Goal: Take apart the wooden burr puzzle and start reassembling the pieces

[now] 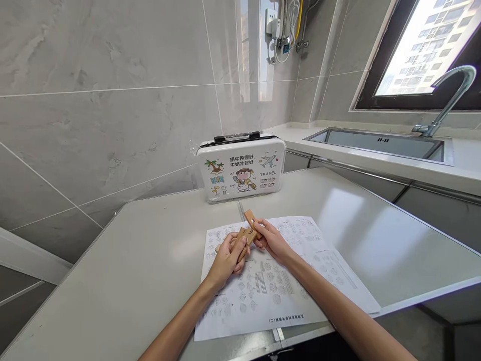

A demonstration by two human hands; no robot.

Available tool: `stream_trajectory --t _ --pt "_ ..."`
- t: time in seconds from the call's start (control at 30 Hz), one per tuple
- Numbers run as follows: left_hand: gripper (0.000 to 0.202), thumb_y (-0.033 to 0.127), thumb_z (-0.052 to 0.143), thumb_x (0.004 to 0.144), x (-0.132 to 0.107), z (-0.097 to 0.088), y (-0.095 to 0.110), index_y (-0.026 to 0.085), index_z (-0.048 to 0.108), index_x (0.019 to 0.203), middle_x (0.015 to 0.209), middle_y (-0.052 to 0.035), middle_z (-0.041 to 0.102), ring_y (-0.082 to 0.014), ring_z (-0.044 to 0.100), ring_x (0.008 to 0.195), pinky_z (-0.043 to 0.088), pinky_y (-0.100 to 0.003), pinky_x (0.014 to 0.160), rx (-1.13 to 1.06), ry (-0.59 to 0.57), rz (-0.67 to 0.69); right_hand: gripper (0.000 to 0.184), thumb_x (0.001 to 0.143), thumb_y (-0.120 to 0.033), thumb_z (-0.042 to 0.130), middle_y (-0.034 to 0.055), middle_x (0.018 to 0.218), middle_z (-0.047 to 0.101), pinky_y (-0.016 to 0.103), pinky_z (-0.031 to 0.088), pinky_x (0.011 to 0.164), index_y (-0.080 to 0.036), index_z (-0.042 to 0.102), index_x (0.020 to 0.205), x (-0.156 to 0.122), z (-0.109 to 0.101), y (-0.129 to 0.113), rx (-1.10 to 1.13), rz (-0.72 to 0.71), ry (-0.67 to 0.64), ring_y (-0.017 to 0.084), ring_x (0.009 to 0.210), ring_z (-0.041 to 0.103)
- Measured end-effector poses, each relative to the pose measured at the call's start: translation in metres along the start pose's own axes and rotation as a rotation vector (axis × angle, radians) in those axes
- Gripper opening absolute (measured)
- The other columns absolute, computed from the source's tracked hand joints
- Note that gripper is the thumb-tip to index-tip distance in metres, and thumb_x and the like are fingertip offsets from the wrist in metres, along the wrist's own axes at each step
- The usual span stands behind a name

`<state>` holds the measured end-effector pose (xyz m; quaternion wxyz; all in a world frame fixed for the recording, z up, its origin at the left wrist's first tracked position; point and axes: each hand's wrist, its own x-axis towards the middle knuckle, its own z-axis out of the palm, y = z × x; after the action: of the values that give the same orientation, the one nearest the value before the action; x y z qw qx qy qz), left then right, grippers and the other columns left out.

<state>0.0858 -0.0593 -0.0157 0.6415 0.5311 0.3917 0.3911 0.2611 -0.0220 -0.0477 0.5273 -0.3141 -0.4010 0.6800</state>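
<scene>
My left hand is closed around wooden puzzle pieces, flat light-brown blocks with dark marks on top. Against them, my right hand pinches another wooden piece, a narrow slat with a small hole that sticks up and to the left. The pieces in the two hands touch or overlap; whether they interlock I cannot tell. Beneath both hands lies a large printed sheet with small diagrams and text, upside down to me. Fingers hide part of the wood.
A white cartoon-printed case in clear wrap stands at the back of the table by the tiled wall. To the right are a counter with a sink, a curved faucet and a window. Cables and a socket hang above.
</scene>
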Motion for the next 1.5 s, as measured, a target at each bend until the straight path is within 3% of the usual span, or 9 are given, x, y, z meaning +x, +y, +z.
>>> stream_trajectory --t 0.13,0.4,0.6,0.77,0.9,1.0,1.27,1.5 --pt "0.044 0.059 0.066 0.093 0.001 0.001 0.0 0.022 0.049 0.108 0.086 0.0019 0.067 0.0 0.033 0.037 0.026 -0.017 0.038 0.022 0.019 0.019 0.05 0.081 -0.065 0.078 -0.01 0.061 0.047 0.019 0.019 0.043 -0.023 0.053 0.091 -0.002 0.004 -0.002 0.02 0.043 -0.031 0.004 0.043 0.031" --pt "0.044 0.059 0.068 0.091 0.004 0.001 -0.002 0.021 0.058 0.109 0.09 -0.0005 0.07 -0.0019 0.041 0.038 0.028 -0.018 0.036 0.085 0.1 0.07 0.05 0.085 -0.064 0.076 -0.0107 0.06 0.04 0.019 0.016 0.043 -0.022 0.048 0.084 -0.005 0.003 -0.003 -0.017 0.023 -0.116 0.004 0.045 0.024" --pt "0.045 0.063 0.064 0.093 0.002 0.003 0.001 0.02 0.058 0.104 0.052 0.0099 0.051 -0.005 0.031 0.031 0.026 -0.018 0.032 0.146 0.074 0.043 0.044 0.088 -0.058 0.076 -0.0097 0.059 0.043 0.019 0.015 0.043 -0.022 0.052 0.09 -0.007 0.003 -0.004 -0.072 0.022 -0.145 0.005 0.046 0.023" --pt "0.045 0.063 0.063 0.093 0.003 0.011 0.002 0.021 0.055 0.107 0.07 0.0056 0.06 -0.0045 0.038 0.035 0.027 -0.018 0.032 0.071 0.069 0.067 0.048 0.084 -0.059 0.079 -0.0125 0.055 0.035 0.018 0.016 0.041 -0.023 0.048 0.084 -0.007 0.002 -0.007 -0.024 0.017 -0.122 0.004 0.044 0.021" --pt "0.045 0.067 0.055 0.096 -0.001 0.016 -0.001 0.022 0.051 0.094 0.059 0.0089 0.047 -0.0042 0.031 0.036 0.023 -0.017 0.036 -0.025 0.05 0.02 0.051 0.083 -0.059 0.08 -0.0129 0.055 0.032 0.018 0.017 0.041 -0.023 0.044 0.08 -0.006 0.002 -0.01 -0.015 0.008 -0.087 0.005 0.044 0.021" --pt "0.046 0.067 0.055 0.097 -0.005 0.02 -0.005 0.022 0.046 0.089 0.067 0.0073 0.049 -0.0026 0.028 0.041 0.02 -0.016 0.039 -0.086 0.04 -0.007 0.05 0.083 -0.056 0.081 -0.013 0.055 0.031 0.019 0.017 0.041 -0.024 0.043 0.079 -0.005 0.002 -0.013 0.003 -0.009 -0.072 0.004 0.044 0.021" --pt "0.047 0.067 0.064 0.092 -0.004 0.032 -0.011 0.024 0.045 0.099 0.072 0.0092 0.039 -0.0025 0.024 0.044 0.02 -0.015 0.039 -0.095 -0.016 -0.04 0.049 0.08 -0.054 0.083 -0.0133 0.054 0.033 0.019 0.016 0.04 -0.023 0.045 0.08 -0.001 -0.004 -0.02 0.071 -0.025 0.038 0.004 0.042 0.022" --pt "0.044 0.062 0.064 0.094 0.006 0.03 -0.018 0.023 0.044 0.096 0.072 0.0094 0.038 -0.0014 0.021 0.045 0.018 -0.015 0.04 -0.152 -0.022 -0.055 0.05 0.079 -0.056 0.083 -0.0128 0.055 0.034 0.019 0.017 0.039 -0.023 0.045 0.079 0.003 -0.007 -0.022 0.069 -0.015 0.063 0.004 0.043 0.022"
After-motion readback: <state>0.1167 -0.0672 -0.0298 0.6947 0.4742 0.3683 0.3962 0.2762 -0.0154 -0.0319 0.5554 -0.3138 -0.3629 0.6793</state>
